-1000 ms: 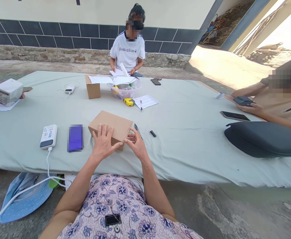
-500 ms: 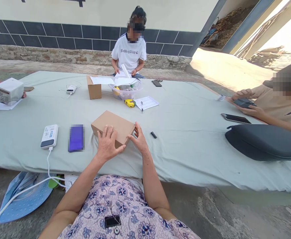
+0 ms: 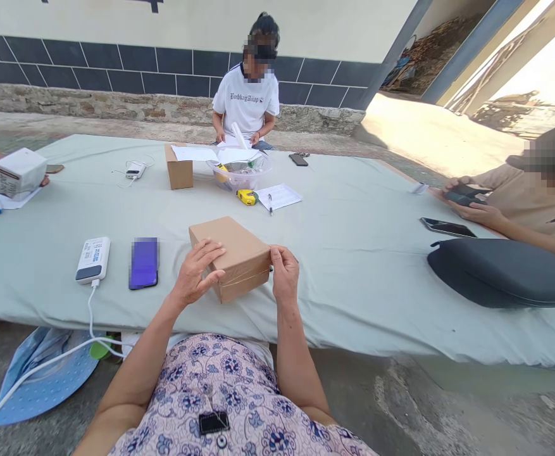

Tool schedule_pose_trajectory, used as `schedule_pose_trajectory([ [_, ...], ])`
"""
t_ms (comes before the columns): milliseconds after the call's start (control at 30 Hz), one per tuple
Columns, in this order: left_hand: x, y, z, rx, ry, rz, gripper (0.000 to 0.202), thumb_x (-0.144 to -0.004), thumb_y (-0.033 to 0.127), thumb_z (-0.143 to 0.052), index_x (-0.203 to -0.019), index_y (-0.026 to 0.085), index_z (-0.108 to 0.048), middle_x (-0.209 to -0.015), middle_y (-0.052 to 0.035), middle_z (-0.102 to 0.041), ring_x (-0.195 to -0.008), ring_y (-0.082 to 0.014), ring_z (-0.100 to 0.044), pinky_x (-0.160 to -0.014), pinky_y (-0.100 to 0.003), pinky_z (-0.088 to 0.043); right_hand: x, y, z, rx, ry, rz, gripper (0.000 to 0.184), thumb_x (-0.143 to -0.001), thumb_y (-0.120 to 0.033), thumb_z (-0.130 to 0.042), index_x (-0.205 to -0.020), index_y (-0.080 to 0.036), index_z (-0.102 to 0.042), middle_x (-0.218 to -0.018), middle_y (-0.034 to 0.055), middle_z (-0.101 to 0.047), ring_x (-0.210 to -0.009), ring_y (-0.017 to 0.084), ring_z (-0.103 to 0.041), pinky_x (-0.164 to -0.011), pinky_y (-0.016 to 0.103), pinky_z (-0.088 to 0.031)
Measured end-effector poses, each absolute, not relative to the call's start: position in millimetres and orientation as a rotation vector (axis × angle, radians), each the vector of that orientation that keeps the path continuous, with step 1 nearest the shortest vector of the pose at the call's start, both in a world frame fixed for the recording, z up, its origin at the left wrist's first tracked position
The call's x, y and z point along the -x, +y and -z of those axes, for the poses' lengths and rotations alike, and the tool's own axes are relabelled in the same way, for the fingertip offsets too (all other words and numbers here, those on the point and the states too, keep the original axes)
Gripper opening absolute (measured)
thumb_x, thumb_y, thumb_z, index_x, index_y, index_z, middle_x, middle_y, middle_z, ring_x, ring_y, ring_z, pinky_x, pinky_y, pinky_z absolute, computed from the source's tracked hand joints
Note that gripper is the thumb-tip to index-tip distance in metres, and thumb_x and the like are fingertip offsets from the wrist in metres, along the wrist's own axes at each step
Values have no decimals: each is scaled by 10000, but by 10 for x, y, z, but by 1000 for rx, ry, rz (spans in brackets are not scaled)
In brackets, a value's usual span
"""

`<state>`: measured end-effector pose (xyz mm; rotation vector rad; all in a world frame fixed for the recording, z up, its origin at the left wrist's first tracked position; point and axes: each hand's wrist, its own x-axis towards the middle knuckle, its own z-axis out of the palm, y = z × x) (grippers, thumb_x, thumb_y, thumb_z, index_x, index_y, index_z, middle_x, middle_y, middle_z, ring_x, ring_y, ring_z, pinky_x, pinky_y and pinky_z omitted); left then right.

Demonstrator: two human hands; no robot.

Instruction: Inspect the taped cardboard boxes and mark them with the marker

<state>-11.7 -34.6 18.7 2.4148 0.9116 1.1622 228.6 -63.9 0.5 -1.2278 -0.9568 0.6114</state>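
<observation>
A closed brown cardboard box (image 3: 232, 250) sits on the cloth in front of me, its near side showing a lid seam. My left hand (image 3: 197, 272) is at its left end, fingers over the top edge and thumb against the near side. At the right end, my right hand (image 3: 285, 273) pinches the edge between thumb and bent fingers. A small dark object by the right hand is mostly hidden. To the left lie a purple-screened phone (image 3: 144, 263) and a white power bank (image 3: 93, 259) with a cable.
Beyond the box are a yellow tape measure (image 3: 247, 197), a printed sheet (image 3: 281, 196), a plastic basket (image 3: 239, 176) and another carton (image 3: 179, 170). A black case (image 3: 505, 272) lies right, near a phone (image 3: 448, 227). Co-workers sit opposite and right; another's hand holds a white box (image 3: 19, 174).
The box has shifted right and turned, showing more of its near side. My left hand has slid from its top to its left end; my right hand has moved right and closed on the edge.
</observation>
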Motion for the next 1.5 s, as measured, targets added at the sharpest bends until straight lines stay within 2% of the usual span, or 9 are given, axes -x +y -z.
schedule_pose_trajectory([
  [167, 67, -443, -312, -2182, 925, -1378, 372, -1014, 444, -427, -1165, 226, -687, -1264, -86, -704, -1341, -241, -545, -1191, -492, -410, -2202, -752, -191, 1207, -1006, -623, 386, -880, -563, -596, -859, -184, -664, -816, -2, -622, -783, 122, -532, -732, 245, -423],
  [300, 2, -450, -328, -2051, 990, -1524, 380, -1029, 425, -385, -1053, 222, -706, -1176, -72, -728, -1248, -217, -603, -1187, -481, -418, -2094, -758, -265, 1238, -1032, -617, 399, -880, -577, -578, -865, -185, -647, -809, -2, -621, -757, 121, -526, -714, 248, -416],
  [567, -2, -433, -379, -1986, 1042, -1540, 431, -1029, 487, -365, -1048, 216, -700, -1178, -79, -726, -1242, -220, -613, -1169, -457, -436, -2051, -726, -277, 1232, -1079, -577, 416, -894, -594, -545, -960, -202, -668, -919, 29, -691, -869, 163, -593, -795, 273, -477],
  [767, 17, -419, -399, -1886, 1092, -1592, 486, -1016, 549, -352, -1018, 205, -696, -1166, -94, -726, -1201, -223, -636, -1144, -442, -456, -2078, -742, -192, 1223, -1125, -620, 416, -882, -592, -564, -936, -201, -693, -924, 41, -714, -893, 178, -620, -808, 291, -506],
  [1167, 104, -387, -404, -1680, 1148, -1750, 470, -1018, 541, -370, -1028, 204, -697, -1152, -80, -731, -1188, -206, -642, -1114, -385, -462, -2002, -790, -166, 1193, -1219, -649, 385, -905, -534, -563, -1064, -216, -709, -1119, 67, -730, -1032, 197, -657, -903, 329, -541],
  [1500, 140, -343, -379, -1597, 1167, -1741, 467, -1018, 551, -361, -1031, 217, -687, -1190, -73, -715, -1236, -210, -630, -1114, -365, -462, -1986, -794, -141, 1150, -1301, -659, 385, -918, -516, -559, -1152, -242, -693, -1163, 77, -711, -1029, 201, -669, -843, 330, -560],
])
